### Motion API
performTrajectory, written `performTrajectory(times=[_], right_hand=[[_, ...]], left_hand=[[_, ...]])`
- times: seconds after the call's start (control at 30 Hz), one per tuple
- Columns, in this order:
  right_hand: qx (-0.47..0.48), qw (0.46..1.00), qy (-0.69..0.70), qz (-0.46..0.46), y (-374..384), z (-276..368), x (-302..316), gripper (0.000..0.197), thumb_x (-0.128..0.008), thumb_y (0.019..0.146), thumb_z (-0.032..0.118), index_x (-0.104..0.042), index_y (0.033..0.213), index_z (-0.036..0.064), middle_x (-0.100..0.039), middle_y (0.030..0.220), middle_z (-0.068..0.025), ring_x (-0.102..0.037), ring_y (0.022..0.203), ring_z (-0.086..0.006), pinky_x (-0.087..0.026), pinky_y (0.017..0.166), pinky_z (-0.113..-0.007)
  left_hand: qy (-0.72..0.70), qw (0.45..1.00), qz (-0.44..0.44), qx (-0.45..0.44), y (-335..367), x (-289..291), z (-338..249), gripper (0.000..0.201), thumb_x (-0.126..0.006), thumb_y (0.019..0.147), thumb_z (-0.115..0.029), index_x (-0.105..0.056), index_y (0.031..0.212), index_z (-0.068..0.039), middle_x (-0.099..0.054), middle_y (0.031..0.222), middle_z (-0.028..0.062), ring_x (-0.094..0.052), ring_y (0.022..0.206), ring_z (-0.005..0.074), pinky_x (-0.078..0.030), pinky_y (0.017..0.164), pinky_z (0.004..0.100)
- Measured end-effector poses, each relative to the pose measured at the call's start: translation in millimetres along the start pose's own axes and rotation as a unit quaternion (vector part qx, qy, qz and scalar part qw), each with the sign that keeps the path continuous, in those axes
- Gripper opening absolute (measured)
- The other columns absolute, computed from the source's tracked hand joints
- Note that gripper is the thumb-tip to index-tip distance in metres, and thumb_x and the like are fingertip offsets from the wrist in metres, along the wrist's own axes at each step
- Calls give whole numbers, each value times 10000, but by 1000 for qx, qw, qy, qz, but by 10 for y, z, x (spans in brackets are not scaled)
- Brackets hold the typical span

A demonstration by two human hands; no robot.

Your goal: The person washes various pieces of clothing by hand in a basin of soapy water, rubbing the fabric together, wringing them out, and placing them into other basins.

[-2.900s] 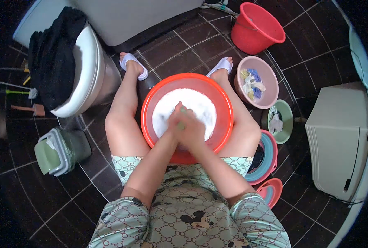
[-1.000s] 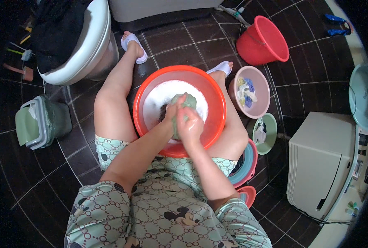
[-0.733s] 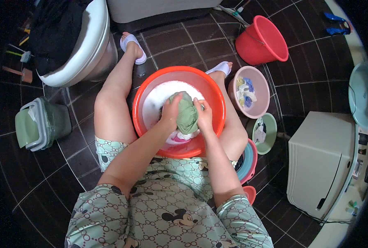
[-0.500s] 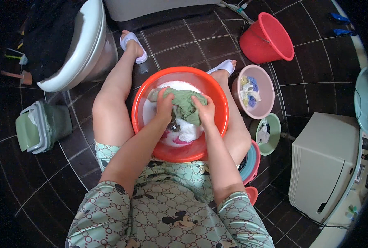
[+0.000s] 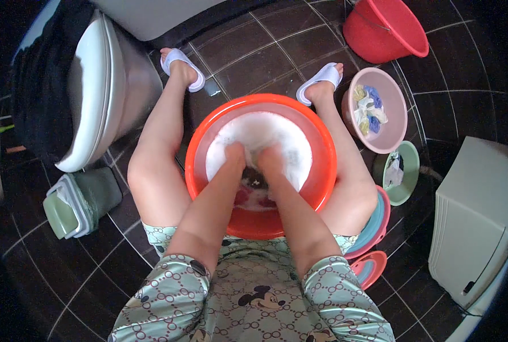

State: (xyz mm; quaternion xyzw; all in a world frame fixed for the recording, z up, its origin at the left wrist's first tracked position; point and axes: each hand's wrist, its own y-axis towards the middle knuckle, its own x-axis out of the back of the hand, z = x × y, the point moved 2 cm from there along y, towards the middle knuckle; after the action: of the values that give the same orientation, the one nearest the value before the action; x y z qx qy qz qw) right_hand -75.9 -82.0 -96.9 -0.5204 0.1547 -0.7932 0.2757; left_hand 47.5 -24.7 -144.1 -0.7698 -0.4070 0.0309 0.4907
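A large red-orange basin [image 5: 327, 188] sits between my knees, with white suds [image 5: 259, 126] over the water in it. My left hand [image 5: 235, 153] is sunk in the foam near the middle, its fingers hidden. Close beside it, my right hand [image 5: 271, 159] is also down in the suds, smeared by motion, and its fingers do not show. A pink-red patch, seemingly wet cloth [image 5: 242, 197], shows through the water near my wrists. The green cloth is out of sight, and whatever my hands touch lies beneath the foam.
At the right stand a red bucket [image 5: 379, 34], a pink basin [image 5: 351, 122] with small cloths [image 5: 370, 108], a green basin [image 5: 411, 188] and a pale cabinet [image 5: 470, 211]. A toilet [image 5: 97, 97] and a green bin [image 5: 60, 214] are at the left, on dark tiles.
Both hands have gone down into the suds with the green cloth, which has dropped from view. Foam covers more of the water. The whole view has shifted slightly.
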Motion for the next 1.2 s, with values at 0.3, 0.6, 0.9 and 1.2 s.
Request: performTrajectory(times=[0.3, 0.6, 0.9, 1.2], right_hand=[[25, 997, 66, -24, -53, 219, 376, 323, -481, 803, 210, -642, 1025, 41, -578, 1160, -200, -551, 1065, -368, -438, 888, -448], [266, 918, 268, -123, -1461, 966, 1093, 109, -636, 699, 184, -594, 790, 142, -552, 924, -83, -601, 761, -335, -491, 635, -430], [276, 873, 313, -252, -1288, 891, 1140, 146, -663, 743, 246, -618, 712, 110, -613, 760, -105, -597, 616, -352, -474, 532, -442], [251, 894, 286, -239, -1400, 922, 1194, 94, -649, 751, 274, -662, 736, 182, -618, 758, -80, -620, 660, -312, -485, 574, -441]], left_hand=[[-241, 964, 82, 73, -263, 84, -90, 456, -557, 853, -309, -565, 1142, 43, -577, 1133, 185, -575, 1006, 312, -467, 842, 437], [-264, 840, 472, -45, -994, 493, -622, 342, -488, 940, -293, -543, 1194, -71, -592, 1135, 97, -551, 1062, 227, -450, 927, 370], [-288, 883, 366, 53, -1393, 325, -836, 364, -402, 965, -308, -555, 1141, -28, -598, 1106, 115, -587, 984, 241, -499, 858, 381], [-327, 859, 393, -29, -1228, 476, -674, 267, -429, 949, -283, -569, 1033, -72, -616, 954, 87, -587, 880, 233, -495, 841, 366]])
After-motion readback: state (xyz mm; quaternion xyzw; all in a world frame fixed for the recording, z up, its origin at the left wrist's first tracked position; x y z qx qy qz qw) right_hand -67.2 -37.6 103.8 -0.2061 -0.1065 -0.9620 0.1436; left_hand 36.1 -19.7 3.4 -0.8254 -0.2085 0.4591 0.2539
